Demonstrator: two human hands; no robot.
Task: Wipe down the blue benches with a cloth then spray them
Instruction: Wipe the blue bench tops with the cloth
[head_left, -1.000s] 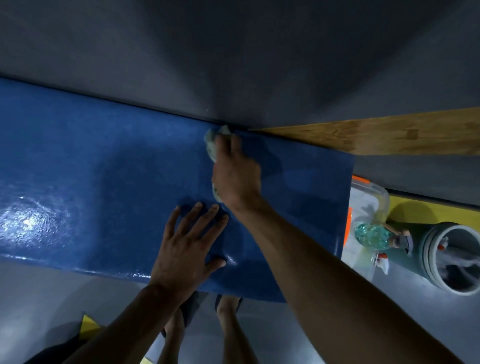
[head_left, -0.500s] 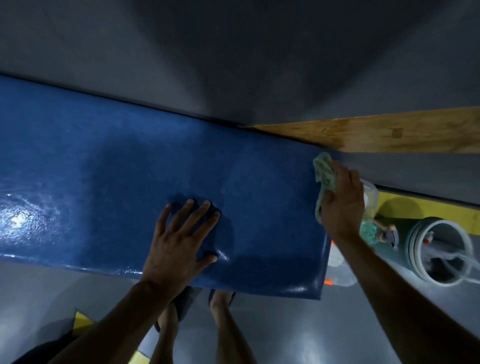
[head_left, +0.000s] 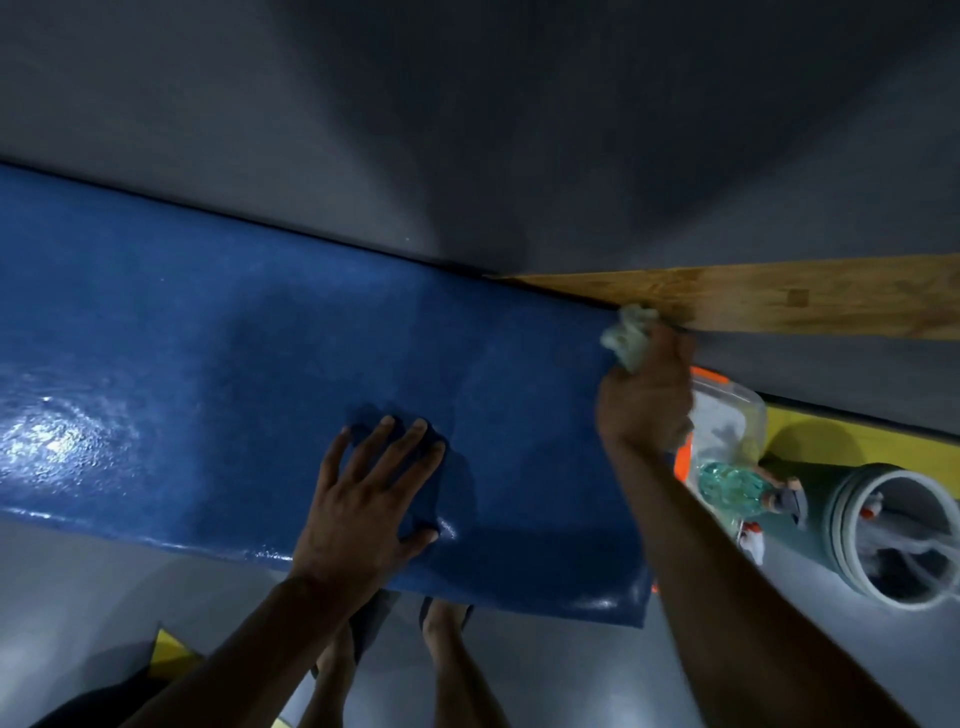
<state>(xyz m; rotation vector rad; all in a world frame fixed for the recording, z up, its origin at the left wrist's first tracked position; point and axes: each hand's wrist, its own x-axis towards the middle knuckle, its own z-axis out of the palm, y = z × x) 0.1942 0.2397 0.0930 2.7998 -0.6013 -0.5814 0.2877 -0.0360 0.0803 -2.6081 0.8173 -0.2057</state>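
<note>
A long blue bench runs from the left edge toward the right, its padded top glossy with a bright glare patch at the far left, set against a grey wall. No brand, label or writing can be read anywhere. The left hand lies open and flat on the bench near its front edge, fingers spread, holding nothing. Farther right, at the bench's far right corner, the right hand is closed around a crumpled pale green cloth, which sticks out above the fingers and meets a wooden board. On the floor right of the bench sit a clear plastic container, a teal spray bottle and a grey bucket lying on its side.
</note>
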